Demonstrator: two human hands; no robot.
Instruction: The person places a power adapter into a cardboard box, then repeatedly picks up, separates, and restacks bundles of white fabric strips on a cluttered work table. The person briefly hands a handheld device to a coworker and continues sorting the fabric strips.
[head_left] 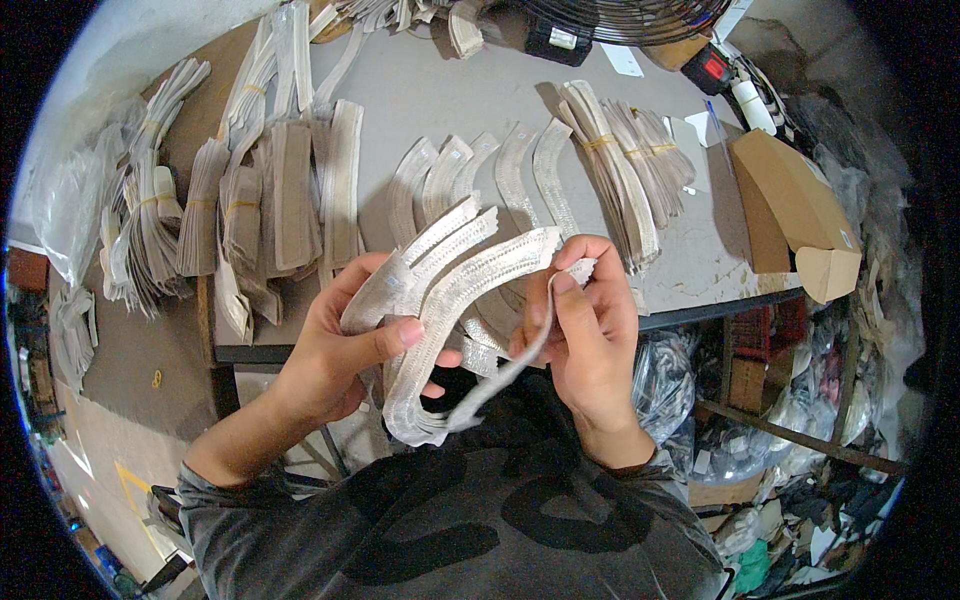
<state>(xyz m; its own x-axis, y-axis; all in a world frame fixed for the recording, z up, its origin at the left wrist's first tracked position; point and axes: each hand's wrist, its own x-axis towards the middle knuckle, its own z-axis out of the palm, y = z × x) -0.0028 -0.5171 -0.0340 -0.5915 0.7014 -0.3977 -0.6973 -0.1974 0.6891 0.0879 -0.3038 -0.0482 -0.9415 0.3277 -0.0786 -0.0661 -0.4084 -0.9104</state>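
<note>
Several curved, off-white fabric strips with stitched rows and ragged ends are fanned out in my left hand, the thumb pressed on top of them. Between the thumb and fingers of my right hand is the end of one narrow fabric strip. It sags down toward the lower end of the fan, where I cannot tell whether it joins the others. Just beyond my hands, several similar curved strips lie side by side on the grey table.
Banded bundles of strips crowd the table's left side, and more bundles lie right of centre. An open cardboard box stands at the right edge. A wire fan guard is at the back. Plastic bags sit below right.
</note>
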